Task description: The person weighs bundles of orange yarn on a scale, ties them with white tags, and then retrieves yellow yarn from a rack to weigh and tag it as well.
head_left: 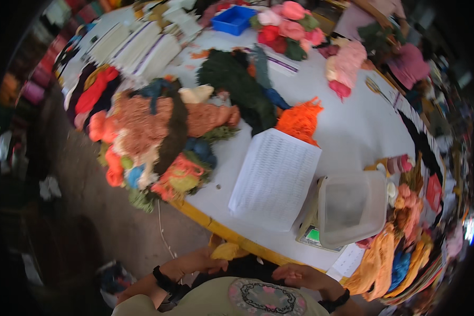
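Yellow bundle in left hand at table edge

The yellow bundle (226, 251) is located at the near edge of the table (347, 126), in front of the person's body. The left hand (206, 262) grips it, fingers bent against its lower side. The right hand (298, 275) is positioned apart from the bundle, near the same edge; its fingers are loosely extended and parted from the palm. A dark band is fitted on each wrist.

Beyond the hands, a printed paper sheet (276, 179) lies on the tabletop. To its right, a translucent container (353, 205) sits on a scale (312, 235) with a lit green display. Bright orange yarn (300, 121) adjoins the sheet's far edge; dark green yarn (237, 87) lies behind it. A mixed yarn pile (142, 124) covers the table's left end. Peach yarn (376, 260) occupies the right side. At the far side: a blue tray (233, 22) and, at upper right, another person (355, 22).
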Demonstrator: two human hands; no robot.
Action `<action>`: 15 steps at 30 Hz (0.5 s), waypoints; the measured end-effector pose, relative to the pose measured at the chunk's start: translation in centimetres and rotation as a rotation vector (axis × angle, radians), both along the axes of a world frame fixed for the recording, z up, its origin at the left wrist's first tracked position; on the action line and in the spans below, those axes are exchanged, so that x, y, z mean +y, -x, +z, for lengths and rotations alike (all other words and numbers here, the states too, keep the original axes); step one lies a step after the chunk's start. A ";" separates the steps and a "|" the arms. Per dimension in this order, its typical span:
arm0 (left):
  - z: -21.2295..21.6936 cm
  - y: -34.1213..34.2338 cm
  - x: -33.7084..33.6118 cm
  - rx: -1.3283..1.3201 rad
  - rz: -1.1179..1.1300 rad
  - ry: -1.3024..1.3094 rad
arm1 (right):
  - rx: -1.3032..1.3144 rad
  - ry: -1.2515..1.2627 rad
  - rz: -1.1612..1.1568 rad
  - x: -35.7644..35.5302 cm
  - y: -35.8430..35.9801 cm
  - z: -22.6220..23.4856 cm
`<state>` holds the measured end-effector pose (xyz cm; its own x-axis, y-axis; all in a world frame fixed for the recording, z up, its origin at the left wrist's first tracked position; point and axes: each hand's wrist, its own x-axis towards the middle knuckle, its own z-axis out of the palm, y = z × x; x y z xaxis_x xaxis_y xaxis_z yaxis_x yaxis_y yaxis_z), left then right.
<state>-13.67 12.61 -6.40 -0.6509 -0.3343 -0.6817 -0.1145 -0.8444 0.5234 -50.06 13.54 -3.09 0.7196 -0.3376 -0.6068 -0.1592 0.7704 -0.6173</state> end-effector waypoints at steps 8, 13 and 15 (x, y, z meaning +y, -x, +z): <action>12.7 -6.2 10.1 -0.266 0.807 -0.008 | -0.602 0.881 0.164 -12.7 -14.3 23.0; 14.5 -12.3 15.4 -0.281 1.104 0.183 | -1.171 1.078 -0.114 -7.0 -26.4 34.3; 15.0 -14.8 17.9 -0.331 1.278 0.260 | -1.498 1.125 0.070 -7.2 -33.2 38.6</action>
